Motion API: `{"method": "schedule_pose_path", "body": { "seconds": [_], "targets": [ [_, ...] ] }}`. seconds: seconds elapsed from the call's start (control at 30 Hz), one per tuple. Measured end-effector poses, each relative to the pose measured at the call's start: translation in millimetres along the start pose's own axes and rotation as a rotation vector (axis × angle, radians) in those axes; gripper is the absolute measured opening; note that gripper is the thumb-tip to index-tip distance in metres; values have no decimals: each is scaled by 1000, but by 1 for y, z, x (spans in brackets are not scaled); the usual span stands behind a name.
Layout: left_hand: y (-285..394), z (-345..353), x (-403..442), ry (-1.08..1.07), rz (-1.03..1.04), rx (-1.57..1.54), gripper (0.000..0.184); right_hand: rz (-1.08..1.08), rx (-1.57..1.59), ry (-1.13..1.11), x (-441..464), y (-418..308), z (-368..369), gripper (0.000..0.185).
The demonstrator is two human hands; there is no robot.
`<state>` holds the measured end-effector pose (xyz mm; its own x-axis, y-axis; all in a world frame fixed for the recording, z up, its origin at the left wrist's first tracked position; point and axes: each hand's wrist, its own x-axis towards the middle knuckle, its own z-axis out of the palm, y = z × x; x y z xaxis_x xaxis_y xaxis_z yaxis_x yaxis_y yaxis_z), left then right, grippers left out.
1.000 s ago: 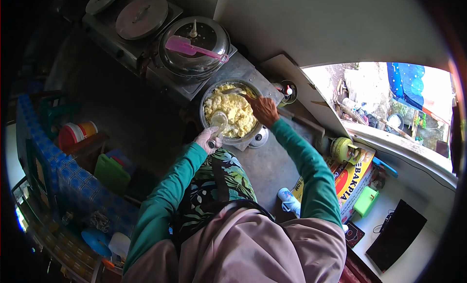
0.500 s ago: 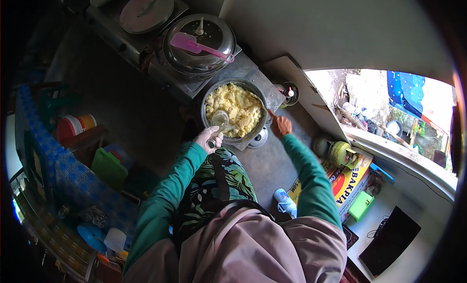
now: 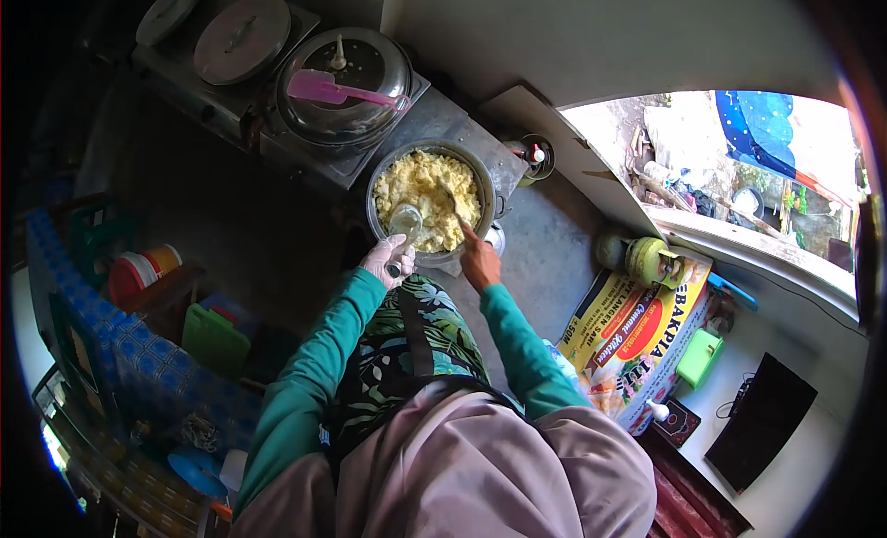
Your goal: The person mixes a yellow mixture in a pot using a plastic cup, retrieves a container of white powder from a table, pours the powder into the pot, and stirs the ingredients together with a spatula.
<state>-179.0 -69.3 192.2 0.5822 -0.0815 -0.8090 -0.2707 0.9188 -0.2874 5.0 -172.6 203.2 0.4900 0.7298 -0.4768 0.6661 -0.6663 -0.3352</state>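
Observation:
My left hand (image 3: 388,261), in a thin clear glove, is closed around what looks like a clear glass bottle (image 3: 407,220). Its wide end rests in the yellow, crumbly mash (image 3: 420,182) that fills a large metal pot (image 3: 374,210). In my bare right hand (image 3: 479,262) is the handle of a spoon (image 3: 450,194), whose far end is sunk in the mash near the middle of the pot. Both hands are at the near rim, the left one to the left of the right.
Behind the pot stands a big lidded steamer (image 3: 346,85) with a pink spatula (image 3: 337,90) on its lid. Round lids (image 3: 242,39) lie on the stove at the far left. At right are a green gas cylinder (image 3: 647,261) and a printed box (image 3: 637,330); a blue-covered table (image 3: 157,348) is at left.
My right hand has moved left and toward me, and the spoon has gone from the pot's right rim into the mash. My left hand still holds the bottle in the pot. The view has shifted slightly.

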Motion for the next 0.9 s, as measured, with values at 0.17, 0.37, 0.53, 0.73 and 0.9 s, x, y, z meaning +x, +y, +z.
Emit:
{"method": "schedule_pose_path", "body": {
  "seconds": [0.17, 0.37, 0.53, 0.73, 0.9],
  "targets": [
    [3, -5, 1, 0, -31, 4, 19, -127, -205, -11, 70, 11, 29, 38],
    [-6, -6, -8, -66, 18, 8, 20, -160, -274, -55, -18, -1, -68, 44],
    [-4, -6, 2, -14, -43, -51, 22, -53, -182, -147, -2, -23, -7, 44],
    [-13, 1, -15, 4, 53, 14, 23, -182, -272, -109, 35, -1, 18, 41],
    [-14, -23, 1, -83, 195, 34, 24, -366, -653, 90, 7, 15, -51, 31]
  ]
}}
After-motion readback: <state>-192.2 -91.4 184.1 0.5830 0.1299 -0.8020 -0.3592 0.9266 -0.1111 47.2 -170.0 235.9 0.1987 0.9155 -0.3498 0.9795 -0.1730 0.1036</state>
